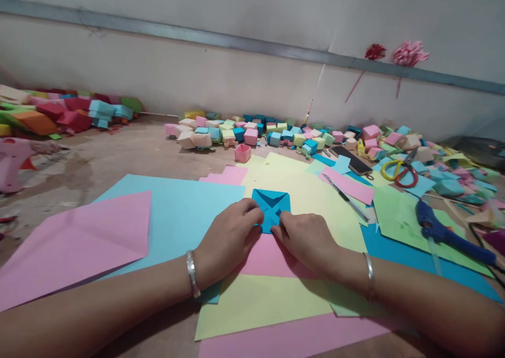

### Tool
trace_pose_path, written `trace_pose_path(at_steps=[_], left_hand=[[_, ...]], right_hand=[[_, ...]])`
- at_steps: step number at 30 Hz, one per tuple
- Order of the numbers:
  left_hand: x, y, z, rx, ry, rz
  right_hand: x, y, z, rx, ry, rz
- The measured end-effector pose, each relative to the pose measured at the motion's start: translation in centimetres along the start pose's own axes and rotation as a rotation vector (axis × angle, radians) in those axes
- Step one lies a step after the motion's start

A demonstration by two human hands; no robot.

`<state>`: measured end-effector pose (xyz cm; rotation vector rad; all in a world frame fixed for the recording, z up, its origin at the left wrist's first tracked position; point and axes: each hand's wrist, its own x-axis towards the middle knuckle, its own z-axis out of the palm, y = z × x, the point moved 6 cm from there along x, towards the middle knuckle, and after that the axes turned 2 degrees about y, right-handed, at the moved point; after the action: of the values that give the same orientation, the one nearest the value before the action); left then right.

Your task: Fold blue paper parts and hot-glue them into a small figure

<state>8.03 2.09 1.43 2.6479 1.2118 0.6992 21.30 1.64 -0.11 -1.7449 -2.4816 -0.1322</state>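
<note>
A small blue paper square, with flaps folded in toward its middle, is in front of me above the coloured sheets. My left hand has its fingers closed on the square's left side. On its right lower corner, my right hand pinches the paper between thumb and fingers. Under the hands lie a pink sheet and pale yellow sheets. A light blue sheet and another pink sheet spread to the left. My fingers hide the square's lower corners.
Folded paper boxes line the wall, with one pink open box nearer. Scissors, a pen, a dark phone and a blue glue gun lie right. A pink glue gun is at far left.
</note>
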Motion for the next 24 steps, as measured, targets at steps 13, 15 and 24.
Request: trace_pose_path(at_steps=[13,15,24], left_hand=[[-0.7,0.7,0.1,0.114,0.010,0.149],[-0.7,0.6,0.2,0.130,0.007,0.162],[-0.7,0.5,0.6,0.181,-0.037,0.168]], right_hand=[[-3.2,-3.4,-0.9,-0.243,0.073,-0.375],[-3.4,-3.4,-0.8,-0.265,0.033,-0.378],[-3.7,-3.1,-1.9,-0.292,0.153,-0.357]])
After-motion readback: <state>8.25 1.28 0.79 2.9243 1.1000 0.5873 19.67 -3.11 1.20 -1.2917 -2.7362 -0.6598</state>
